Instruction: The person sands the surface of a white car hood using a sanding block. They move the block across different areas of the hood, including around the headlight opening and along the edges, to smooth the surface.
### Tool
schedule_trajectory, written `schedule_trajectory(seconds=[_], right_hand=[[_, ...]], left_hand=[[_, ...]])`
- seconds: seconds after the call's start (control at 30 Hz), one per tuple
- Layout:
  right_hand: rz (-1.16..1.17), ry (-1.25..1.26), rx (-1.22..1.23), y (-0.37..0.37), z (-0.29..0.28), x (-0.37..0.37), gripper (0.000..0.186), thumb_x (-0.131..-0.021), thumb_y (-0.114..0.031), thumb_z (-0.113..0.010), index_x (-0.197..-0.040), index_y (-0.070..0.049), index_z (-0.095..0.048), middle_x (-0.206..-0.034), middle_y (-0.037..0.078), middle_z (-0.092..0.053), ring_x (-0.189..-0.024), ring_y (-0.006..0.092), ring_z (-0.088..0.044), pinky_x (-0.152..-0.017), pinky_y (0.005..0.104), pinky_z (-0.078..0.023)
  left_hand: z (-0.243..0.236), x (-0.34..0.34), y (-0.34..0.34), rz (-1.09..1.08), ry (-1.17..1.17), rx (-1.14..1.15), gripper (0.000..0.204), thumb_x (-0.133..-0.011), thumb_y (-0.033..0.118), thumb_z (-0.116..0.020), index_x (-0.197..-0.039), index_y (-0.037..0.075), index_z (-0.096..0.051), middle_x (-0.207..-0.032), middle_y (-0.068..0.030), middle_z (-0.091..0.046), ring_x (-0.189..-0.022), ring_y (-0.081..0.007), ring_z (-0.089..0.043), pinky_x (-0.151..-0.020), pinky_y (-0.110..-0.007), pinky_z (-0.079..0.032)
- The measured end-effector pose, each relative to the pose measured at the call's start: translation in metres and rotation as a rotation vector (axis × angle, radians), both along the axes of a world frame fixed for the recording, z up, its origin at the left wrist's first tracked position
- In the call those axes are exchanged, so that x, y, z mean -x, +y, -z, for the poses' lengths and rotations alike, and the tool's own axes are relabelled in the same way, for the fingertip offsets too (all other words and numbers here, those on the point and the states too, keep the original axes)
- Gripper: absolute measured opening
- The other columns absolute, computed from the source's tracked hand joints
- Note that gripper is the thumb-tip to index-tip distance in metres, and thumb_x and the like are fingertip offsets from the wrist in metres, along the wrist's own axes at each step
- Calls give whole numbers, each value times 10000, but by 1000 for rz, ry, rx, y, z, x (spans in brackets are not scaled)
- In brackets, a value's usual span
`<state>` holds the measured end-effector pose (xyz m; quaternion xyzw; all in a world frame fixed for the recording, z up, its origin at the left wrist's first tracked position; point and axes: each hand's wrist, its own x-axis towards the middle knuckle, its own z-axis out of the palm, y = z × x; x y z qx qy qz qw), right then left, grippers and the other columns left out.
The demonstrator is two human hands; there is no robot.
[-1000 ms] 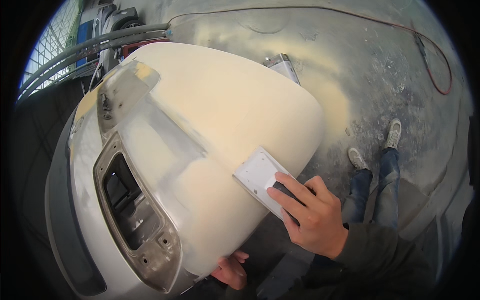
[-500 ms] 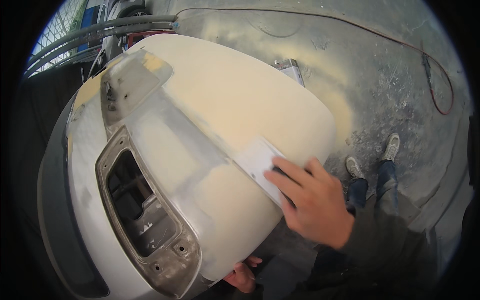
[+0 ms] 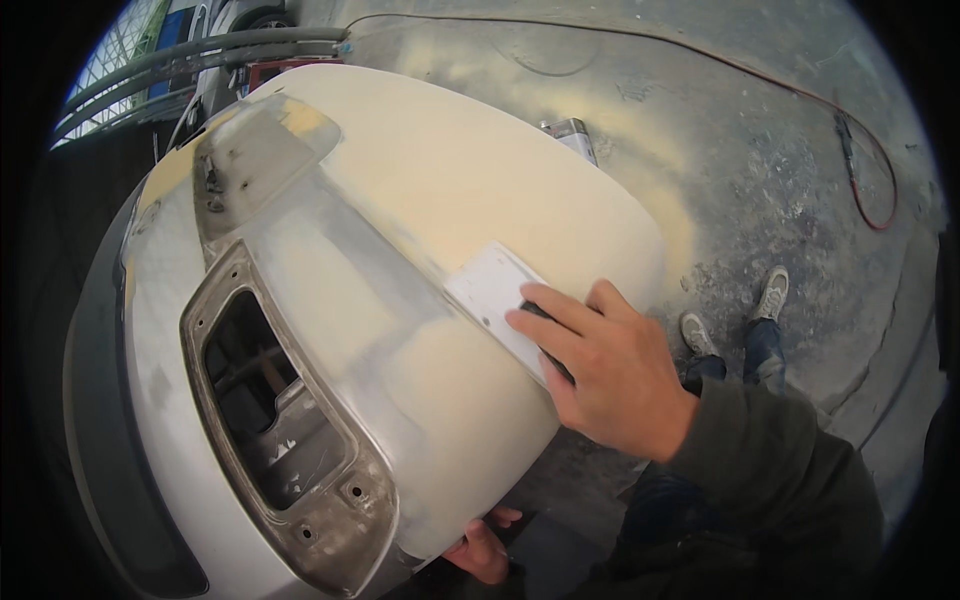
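Note:
A large car body panel (image 3: 450, 410), patched with pale yellow filler and grey and bare-looking areas, fills the left and middle. My right hand (image 3: 615, 375) is closed round the dark grip of a long white sanding block (image 3: 500, 285). The block lies slantwise on the panel along a raised crease. At the panel's lower edge, my left hand (image 3: 482, 552) has its fingers curled by the rim, apparently gripping it; the rest of that hand is hidden by the panel and shadow.
A rectangular opening (image 3: 262, 395) and a recess (image 3: 260, 165) break the panel's left side. Beyond the panel stands a metal can (image 3: 573, 137) on the dusty floor. A red hose (image 3: 720, 60) runs across the floor to the right. My shoes (image 3: 770, 292) are at the right; a grey tubular frame (image 3: 220, 47) is at upper left.
My right hand and the sanding block have slid slightly up and left along the panel. The whole view has shifted a little; my left hand stays at the lower edge.

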<state>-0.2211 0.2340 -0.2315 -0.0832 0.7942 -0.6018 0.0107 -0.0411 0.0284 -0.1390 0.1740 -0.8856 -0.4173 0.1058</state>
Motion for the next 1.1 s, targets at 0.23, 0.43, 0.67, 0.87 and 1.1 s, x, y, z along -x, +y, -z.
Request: schedule_trajectory(seconds=[0.23,0.43,0.67,0.87,1.1], right_hand=[[-20,53,20,5,0,-18,470,-759,-5,-754,-1219,-101,-741,-1333,63,-691,-836,290,-597,-705,379,-552],[44,47,47,-6,10,-8,470,-760,0,-754,-1218,-105,-742,-1315,48,-700,-824,284,-580,-696,378,-548],[202,-2,97,-10,18,-103,486,-755,-6,-770,-1230,-104,-740,-1339,55,-692,-818,287,-576,-701,349,-549],[222,79,87,-12,30,-65,475,-740,-9,-752,-1204,-109,-742,-1317,19,-682,-871,264,-596,-687,347,-574],[321,23,132,-35,39,-148,544,-736,-4,-750,-1265,-130,-740,-1380,26,-674,-900,273,-608,-728,335,-583]], left_hand=[[-4,-5,4,-74,-3,25,592,-1068,428,-602,-1406,-36,-455,-996,-202,-698,-549,-252,-638,-469,-317,-454],[-1,1,-3,-5,-8,17,586,-1074,406,-594,-1445,-13,-420,-1072,-196,-685,-545,-246,-627,-484,-320,-462],[-6,-6,-6,-28,-28,8,540,-1081,397,-599,-1429,16,-440,-1055,-147,-678,-559,-202,-585,-505,-300,-433],[-6,10,9,-22,-6,26,459,-1103,390,-572,-1353,12,-507,-1001,-125,-676,-575,-172,-557,-529,-280,-425],[-8,3,5,-35,13,51,388,-1113,382,-562,-1153,-1,-612,-824,-96,-664,-549,-142,-547,-507,-259,-402]])
